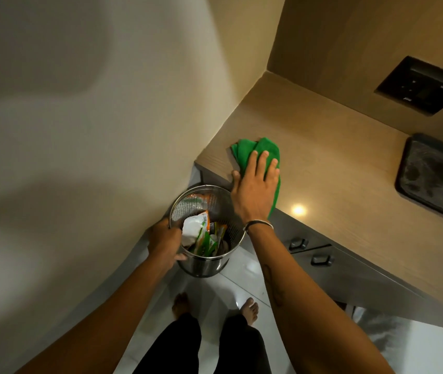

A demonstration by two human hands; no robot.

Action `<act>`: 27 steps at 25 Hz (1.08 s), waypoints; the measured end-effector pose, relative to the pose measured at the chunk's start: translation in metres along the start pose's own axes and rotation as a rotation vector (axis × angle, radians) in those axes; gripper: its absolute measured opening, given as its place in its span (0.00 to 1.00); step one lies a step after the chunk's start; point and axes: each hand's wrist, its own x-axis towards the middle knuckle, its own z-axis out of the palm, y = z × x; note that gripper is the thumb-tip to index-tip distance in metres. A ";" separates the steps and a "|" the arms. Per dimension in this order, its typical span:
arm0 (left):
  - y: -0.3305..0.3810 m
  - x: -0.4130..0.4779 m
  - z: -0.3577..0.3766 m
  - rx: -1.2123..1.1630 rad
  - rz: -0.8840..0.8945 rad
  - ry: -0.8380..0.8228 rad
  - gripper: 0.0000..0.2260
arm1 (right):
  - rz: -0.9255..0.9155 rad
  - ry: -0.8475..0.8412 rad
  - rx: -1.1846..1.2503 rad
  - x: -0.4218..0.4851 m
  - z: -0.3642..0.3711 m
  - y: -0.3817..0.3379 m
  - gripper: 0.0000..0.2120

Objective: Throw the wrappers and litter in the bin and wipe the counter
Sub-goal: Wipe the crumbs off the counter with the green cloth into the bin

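Note:
A round perforated steel bin [203, 265] hangs just below the counter's left end, with my left hand [164, 242] gripping its near rim. Inside it lie white, orange and green wrappers [201, 234]. My right hand [255, 184] lies flat, fingers spread, on a green cloth [258, 148] pressed to the wooden counter [336, 168] near its front left corner. The cloth's lower edge hangs over the counter's front edge.
A dark tray [433, 179] rests on the counter at the right. A black switch panel [423, 85] is set in the back wall. A beige wall runs along the left. Grey drawers with handles [298, 244] sit under the counter. My bare feet stand on pale floor tiles.

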 end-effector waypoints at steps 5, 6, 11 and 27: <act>0.003 -0.002 -0.004 -0.015 -0.014 -0.013 0.14 | -0.303 -0.085 -0.147 0.011 0.015 -0.022 0.39; 0.003 -0.002 -0.004 -0.019 -0.013 -0.015 0.14 | -0.375 -0.084 -0.188 0.010 0.017 -0.020 0.40; 0.003 -0.003 -0.005 -0.030 -0.002 -0.011 0.16 | -0.637 -0.040 -0.207 0.003 0.019 -0.010 0.40; -0.125 0.042 0.009 0.257 0.048 0.095 0.14 | -0.482 -0.462 0.140 -0.176 0.111 0.084 0.33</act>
